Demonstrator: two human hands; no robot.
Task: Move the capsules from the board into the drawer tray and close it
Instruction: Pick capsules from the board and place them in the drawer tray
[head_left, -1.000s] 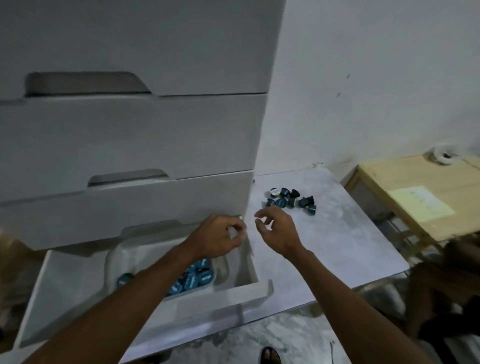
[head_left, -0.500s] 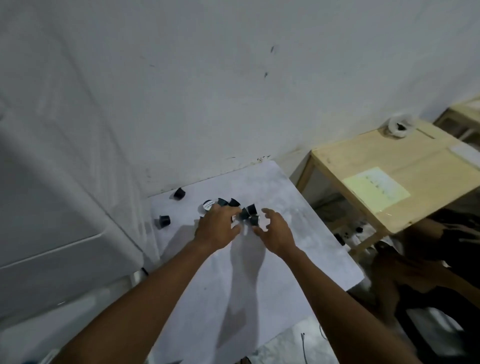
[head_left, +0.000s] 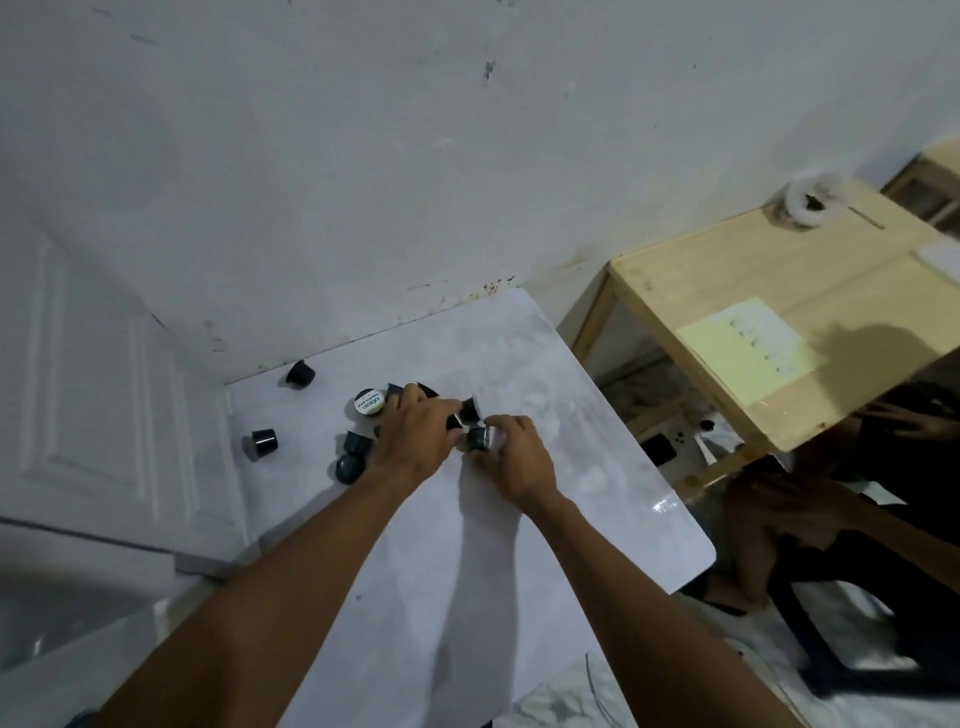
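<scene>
1. Both hands meet over the capsules at the frame's centre, on the pale board (head_left: 467, 519).
2. The left hand (head_left: 415, 441) curls over several capsules; whether it grips any I cannot tell.
3. The right hand (head_left: 511, 462) pinches a dark capsule (head_left: 478, 437).
4. Loose capsules (head_left: 262, 442) lie left of the hands; one sits foil-up (head_left: 368, 402).
</scene>
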